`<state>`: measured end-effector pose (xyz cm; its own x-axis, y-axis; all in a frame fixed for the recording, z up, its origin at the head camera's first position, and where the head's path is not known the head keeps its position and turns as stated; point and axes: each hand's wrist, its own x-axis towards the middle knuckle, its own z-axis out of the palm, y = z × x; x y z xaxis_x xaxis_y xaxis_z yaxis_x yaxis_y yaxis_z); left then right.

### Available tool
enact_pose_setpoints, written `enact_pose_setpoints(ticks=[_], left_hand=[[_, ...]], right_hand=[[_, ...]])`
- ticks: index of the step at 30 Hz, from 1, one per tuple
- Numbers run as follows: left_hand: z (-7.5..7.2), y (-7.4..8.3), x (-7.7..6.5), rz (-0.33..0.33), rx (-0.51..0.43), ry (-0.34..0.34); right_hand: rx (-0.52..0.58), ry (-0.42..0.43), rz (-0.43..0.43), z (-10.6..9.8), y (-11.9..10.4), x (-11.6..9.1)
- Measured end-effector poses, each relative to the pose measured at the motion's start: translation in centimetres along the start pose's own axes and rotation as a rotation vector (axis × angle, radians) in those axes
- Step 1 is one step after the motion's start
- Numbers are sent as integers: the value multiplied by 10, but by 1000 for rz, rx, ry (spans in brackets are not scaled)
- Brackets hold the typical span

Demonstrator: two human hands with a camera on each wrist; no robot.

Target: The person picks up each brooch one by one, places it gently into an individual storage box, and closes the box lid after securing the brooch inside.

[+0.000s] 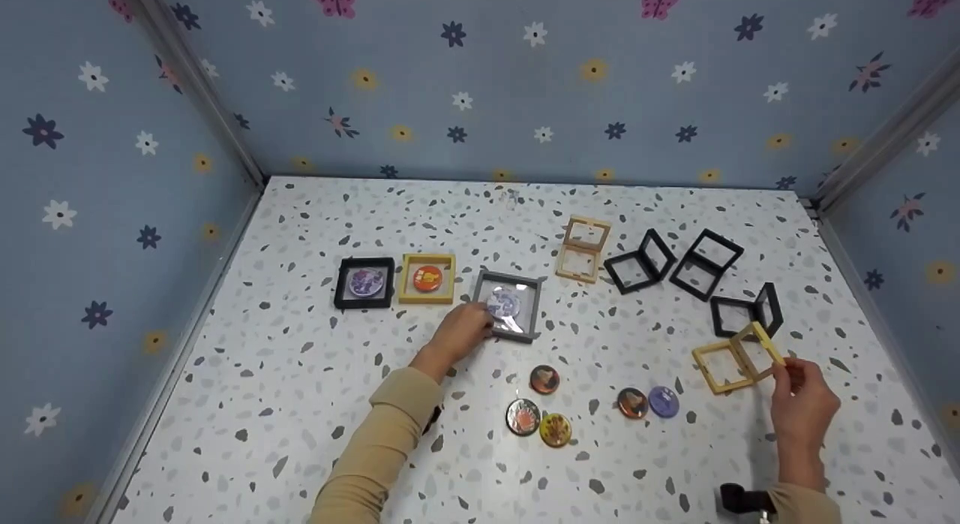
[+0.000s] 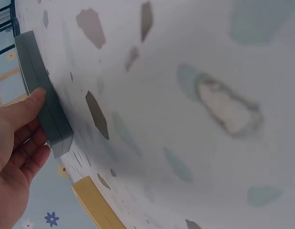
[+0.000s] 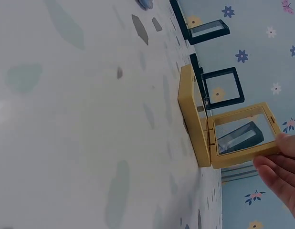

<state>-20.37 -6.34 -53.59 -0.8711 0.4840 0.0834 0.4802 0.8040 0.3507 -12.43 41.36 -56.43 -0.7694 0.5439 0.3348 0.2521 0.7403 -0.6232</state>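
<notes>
My left hand [image 1: 463,332] holds the near-left corner of a closed grey display frame [image 1: 538,308], thumb along its side wall [image 2: 42,95]. Behind its clear film sits a purple patterned button badge [image 1: 504,302]. On the right, my right hand [image 1: 804,404] pinches the raised lid of a yellow display frame [image 1: 721,389] between thumb and fingers [image 3: 276,179]. That frame stands hinged apart, its base on the table and its lid tilted up. Left of the grey frame are a closed yellow frame [image 1: 427,299] with an orange badge and a closed black frame [image 1: 341,284] with a purple badge.
Behind the right hand are unfolded black frames [image 1: 631,282] and a light wood-coloured frame [image 1: 577,272]. Loose badges lie nearer: a red-black one [image 1: 544,379], a yellow one [image 1: 556,430], a purple one [image 1: 664,402] and others. Flowered panels [image 1: 495,81] enclose the speckled table [image 1: 300,404].
</notes>
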Motion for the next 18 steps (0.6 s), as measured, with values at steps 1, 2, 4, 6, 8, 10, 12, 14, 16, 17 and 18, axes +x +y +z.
enact_pose_setpoints(ticks=[1, 2, 4, 6, 8, 10, 12, 14, 16, 17, 18], left_hand=[[0, -1, 1, 2, 8, 4], [0, -2, 1, 2, 16, 7], [0, -3, 2, -4, 20, 14], [-1, -5, 4, -14, 8, 19], [-2, -6, 5, -25, -4, 23], [-2, -7, 7, -32, -17, 27], [-2, -8, 9, -44, -26, 25], [-3, -8, 11, -65, -31, 15], [-3, -9, 13, -91, -38, 2], [-4, -9, 14, -104, -43, -4], [-4, -10, 15, -116, -47, -10]], right_hand=[[-9, 4, -8, 5, 8, 1], [-15, 9, -14, 11, 16, 2], [-22, 21, -37, 19, 25, 3], [-3, 30, -58, 24, 29, 3], [6, 34, -76, 27, 28, 2], [-3, 36, -89, 28, 23, 0], [32, 28, -99, 24, 11, -2], [72, 29, -122, 17, -7, -7], [105, 26, -123, 9, -27, -12], [118, 19, -120, 5, -39, -15], [123, 9, -124, 0, -49, -18]])
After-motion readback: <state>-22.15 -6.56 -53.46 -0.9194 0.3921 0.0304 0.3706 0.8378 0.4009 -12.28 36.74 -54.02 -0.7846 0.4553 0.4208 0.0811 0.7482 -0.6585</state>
